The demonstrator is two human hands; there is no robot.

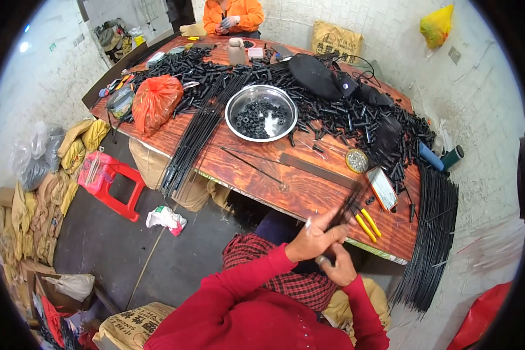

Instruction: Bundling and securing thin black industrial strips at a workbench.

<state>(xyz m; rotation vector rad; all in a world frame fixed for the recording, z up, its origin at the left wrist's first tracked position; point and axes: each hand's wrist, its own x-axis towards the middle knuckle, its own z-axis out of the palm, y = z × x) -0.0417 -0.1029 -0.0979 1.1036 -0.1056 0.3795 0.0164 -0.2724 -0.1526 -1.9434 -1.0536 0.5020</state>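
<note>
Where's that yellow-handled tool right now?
In the head view, the yellow-handled tool lies at the table edge, right of the left hand and below the orange-edged phone.

Bright light; glare on bowl (259, 138); fingers (335, 234) blurred; edges bent, dark.

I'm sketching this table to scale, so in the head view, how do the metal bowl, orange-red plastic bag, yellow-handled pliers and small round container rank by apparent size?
1. Metal bowl
2. Orange-red plastic bag
3. Yellow-handled pliers and small round container, unranked: the pliers look longer, the container broader.
</note>
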